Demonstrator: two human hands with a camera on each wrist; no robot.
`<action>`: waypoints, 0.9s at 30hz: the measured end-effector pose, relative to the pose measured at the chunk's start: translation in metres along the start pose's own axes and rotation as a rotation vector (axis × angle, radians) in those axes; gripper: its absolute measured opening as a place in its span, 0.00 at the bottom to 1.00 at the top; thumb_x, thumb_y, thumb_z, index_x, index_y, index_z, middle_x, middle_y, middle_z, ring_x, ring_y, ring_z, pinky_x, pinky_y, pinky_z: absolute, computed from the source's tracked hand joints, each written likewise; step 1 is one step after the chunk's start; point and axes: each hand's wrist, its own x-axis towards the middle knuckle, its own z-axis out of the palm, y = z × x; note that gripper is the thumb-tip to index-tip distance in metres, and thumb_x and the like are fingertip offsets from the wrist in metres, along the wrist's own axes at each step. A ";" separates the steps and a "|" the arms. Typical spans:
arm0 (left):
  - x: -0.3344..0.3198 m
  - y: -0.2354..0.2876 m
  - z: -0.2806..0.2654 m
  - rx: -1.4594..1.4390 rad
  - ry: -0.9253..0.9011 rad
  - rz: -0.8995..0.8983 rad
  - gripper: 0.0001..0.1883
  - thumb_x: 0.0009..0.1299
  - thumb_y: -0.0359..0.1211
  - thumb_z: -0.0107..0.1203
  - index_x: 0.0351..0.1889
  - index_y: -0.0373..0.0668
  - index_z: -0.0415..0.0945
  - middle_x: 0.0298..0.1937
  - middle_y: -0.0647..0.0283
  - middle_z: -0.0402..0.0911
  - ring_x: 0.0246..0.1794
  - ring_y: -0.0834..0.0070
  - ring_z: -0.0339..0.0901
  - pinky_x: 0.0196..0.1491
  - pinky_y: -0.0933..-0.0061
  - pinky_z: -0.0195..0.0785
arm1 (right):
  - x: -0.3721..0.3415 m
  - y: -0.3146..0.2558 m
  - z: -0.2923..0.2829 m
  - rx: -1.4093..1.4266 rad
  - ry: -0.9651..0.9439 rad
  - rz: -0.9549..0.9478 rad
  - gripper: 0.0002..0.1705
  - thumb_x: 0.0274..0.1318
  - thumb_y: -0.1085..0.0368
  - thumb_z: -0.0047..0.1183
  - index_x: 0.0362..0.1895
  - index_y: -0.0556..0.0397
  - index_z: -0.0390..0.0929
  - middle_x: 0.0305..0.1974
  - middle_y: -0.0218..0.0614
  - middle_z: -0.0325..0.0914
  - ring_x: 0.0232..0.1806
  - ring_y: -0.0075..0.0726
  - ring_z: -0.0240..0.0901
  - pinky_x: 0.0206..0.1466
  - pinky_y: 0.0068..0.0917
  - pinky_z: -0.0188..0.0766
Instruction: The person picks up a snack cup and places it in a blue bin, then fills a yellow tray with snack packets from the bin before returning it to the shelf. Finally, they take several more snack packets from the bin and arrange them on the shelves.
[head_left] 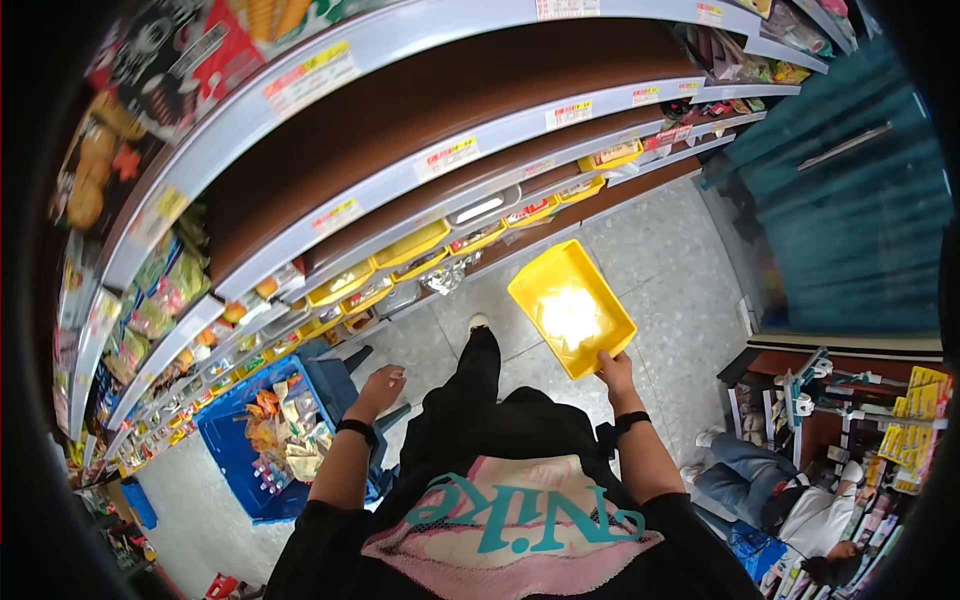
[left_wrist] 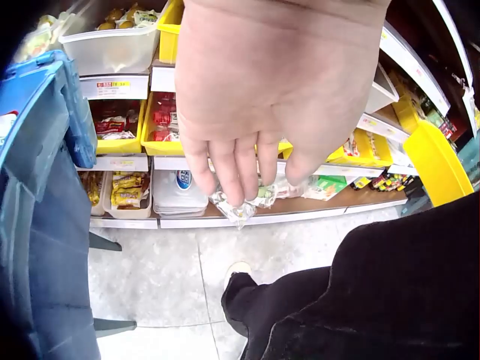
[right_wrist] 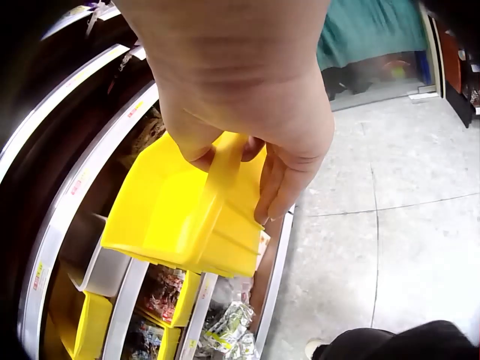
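My right hand [head_left: 614, 372] grips the near edge of a yellow plastic bin [head_left: 548, 283], thumb on one side of the wall and fingers on the other. Nothing lies inside the bin, and its floor shines brightly in the head view. In the right wrist view the bin [right_wrist: 161, 199] hangs tilted beside the shelves. My left hand [head_left: 380, 390] holds nothing; its fingers [left_wrist: 244, 161] are nearly straight, pointing at the lower shelves in the left wrist view. Close to that hand stands a blue crate [head_left: 236, 415] with bagged snacks [head_left: 300, 425] inside.
Store shelves [head_left: 440, 150] curve along the front and left, with yellow bins [head_left: 410, 243] of packets low down. A teal curtain [head_left: 840, 200] hangs at the right. Another person [head_left: 770, 490] is low by the racks at lower right. Grey tiles [head_left: 660, 250] cover the floor.
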 end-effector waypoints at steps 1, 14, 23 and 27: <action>-0.009 -0.002 0.001 -0.008 0.023 0.018 0.14 0.65 0.33 0.55 0.47 0.39 0.76 0.42 0.53 0.83 0.43 0.63 0.81 0.47 0.69 0.73 | -0.008 0.010 0.000 -0.034 -0.028 0.005 0.21 0.55 0.66 0.53 0.52 0.64 0.72 0.43 0.41 0.78 0.39 0.36 0.78 0.40 0.29 0.78; -0.169 -0.016 0.027 -0.047 0.196 0.121 0.09 0.68 0.27 0.51 0.45 0.38 0.78 0.42 0.51 0.82 0.44 0.60 0.82 0.45 0.68 0.75 | -0.125 0.087 -0.023 -0.300 -0.435 -0.008 0.19 0.52 0.64 0.54 0.47 0.61 0.77 0.37 0.37 0.81 0.36 0.30 0.78 0.39 0.27 0.75; -0.237 -0.070 -0.014 -0.085 0.530 0.069 0.11 0.64 0.23 0.51 0.43 0.37 0.79 0.40 0.55 0.81 0.40 0.67 0.81 0.42 0.69 0.72 | -0.189 0.074 0.016 -0.620 -0.605 -0.272 0.20 0.48 0.61 0.54 0.43 0.62 0.78 0.37 0.43 0.82 0.38 0.35 0.78 0.44 0.30 0.73; -0.240 -0.143 -0.030 -0.023 0.466 -0.009 0.12 0.62 0.25 0.54 0.44 0.37 0.78 0.45 0.52 0.81 0.42 0.62 0.81 0.44 0.67 0.74 | -0.225 0.068 0.053 -0.691 -0.648 -0.341 0.21 0.47 0.60 0.54 0.44 0.62 0.78 0.36 0.45 0.81 0.38 0.39 0.78 0.44 0.31 0.73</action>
